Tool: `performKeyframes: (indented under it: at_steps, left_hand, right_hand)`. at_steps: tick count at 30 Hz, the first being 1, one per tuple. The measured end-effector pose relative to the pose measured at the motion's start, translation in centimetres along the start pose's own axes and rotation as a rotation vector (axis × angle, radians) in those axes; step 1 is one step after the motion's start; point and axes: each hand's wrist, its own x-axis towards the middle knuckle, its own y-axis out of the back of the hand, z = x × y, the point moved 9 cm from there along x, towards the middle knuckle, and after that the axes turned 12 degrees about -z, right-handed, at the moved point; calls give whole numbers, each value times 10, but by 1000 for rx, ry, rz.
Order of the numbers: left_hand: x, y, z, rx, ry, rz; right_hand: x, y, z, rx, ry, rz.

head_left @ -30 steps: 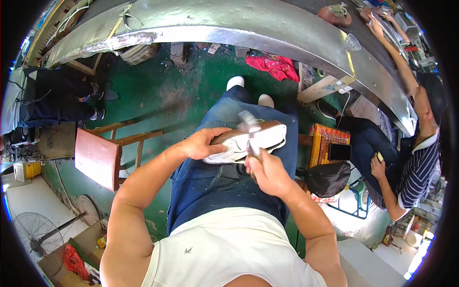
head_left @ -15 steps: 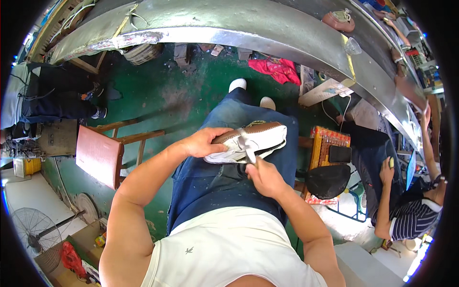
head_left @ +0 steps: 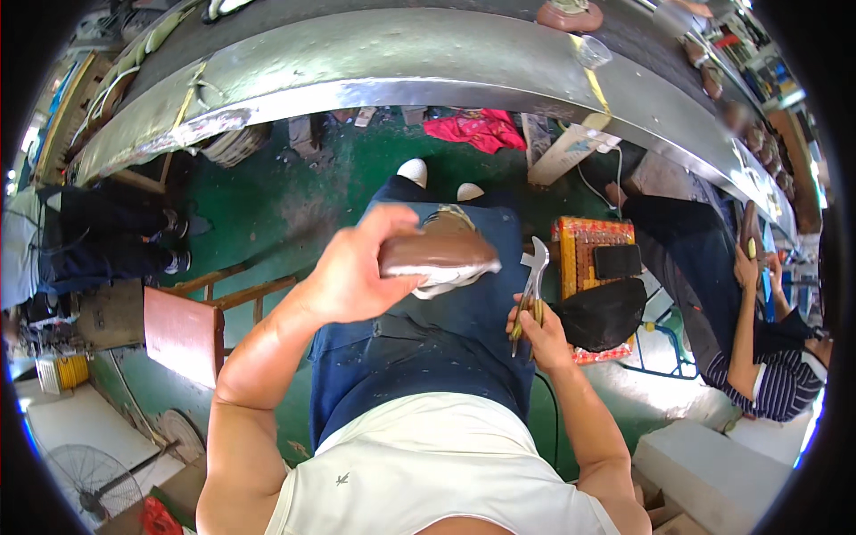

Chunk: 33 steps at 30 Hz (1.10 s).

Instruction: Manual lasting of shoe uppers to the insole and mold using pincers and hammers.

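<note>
Left hand (head_left: 346, 269), closed grip: one shoe (head_left: 437, 253); right hand (head_left: 544, 337), closed grip: one pincer tool (head_left: 534, 280)

Both arms bare, entering from lower edge of view, elbows bent. Left forearm (head_left: 272, 346) slants forward and inward. Left grip (head_left: 349, 269) ahead of torso (head_left: 437, 464), farther forward than right; thumb on near side, fingers wrapped over far side, closed in hold. Right forearm (head_left: 581, 406) angles forward, slightly inward. Right grip (head_left: 542, 334) out toward person's right, closed; thumb pointing forward and inward, fingers curled round. Two grips well apart.
</note>
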Motion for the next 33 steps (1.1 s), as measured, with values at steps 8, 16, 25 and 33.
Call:
performKeyframes:
  at_steps: [8, 16, 25, 33]
  left_hand:
    - [137, -67, -73, -475, 183, -170]
    - [96, -138, -147, -235, 310, -140]
    - [76, -122, -91, 628, 275, -1]
    - [71, -129, -69, 638, 171, 51]
  right_hand:
    - [-30, 25, 6, -192, 52, 98]
    - [-47, 21, -10, -427, -169, 104]
    - [-8, -9, -51, -784, -58, -214]
    - [34, -13, -74, -460, -456, -470]
